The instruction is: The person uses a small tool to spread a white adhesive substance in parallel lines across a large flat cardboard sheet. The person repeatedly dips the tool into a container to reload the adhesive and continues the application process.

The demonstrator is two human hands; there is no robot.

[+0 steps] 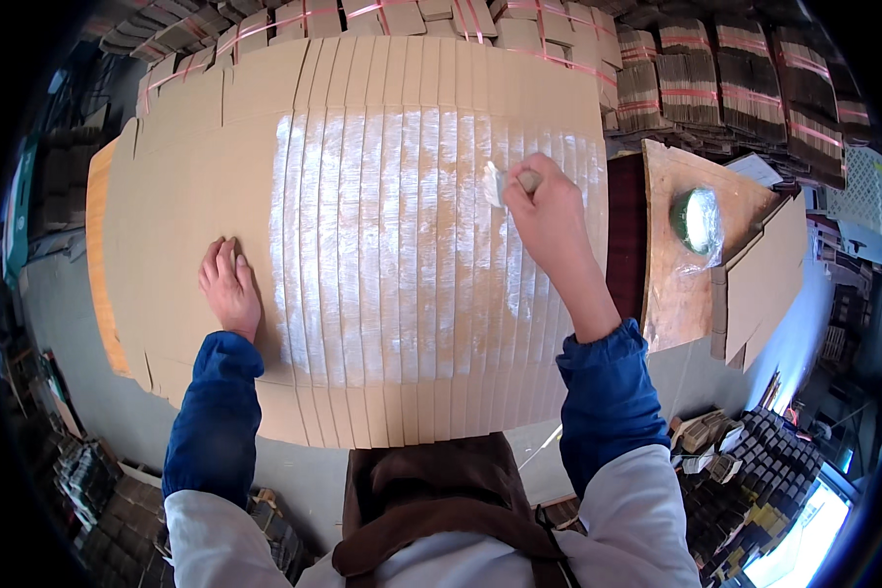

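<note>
In front of me lies a broad row of overlapping brown cardboard sheets (186, 186), fanned so that only narrow strips of most of them show. A streaky white wet coating (363, 245) covers the middle of these strips, thinner toward the right. My right hand (551, 211) is closed round the handle of a flat brush (493, 184), whose whitened bristles point left over the coated strips. My left hand (231, 287) lies on the bare cardboard left of the coating, fingers stretched out and slightly bent, holding nothing.
To the right, a wooden board (671, 245) carries a green round container (696, 220) with clear plastic about it. Folded cardboard pieces (764, 279) lean at its edge. Bundled cardboard stacks (691, 73) tied with pink strapping line the far side. An orange wooden edge (99, 265) shows at left.
</note>
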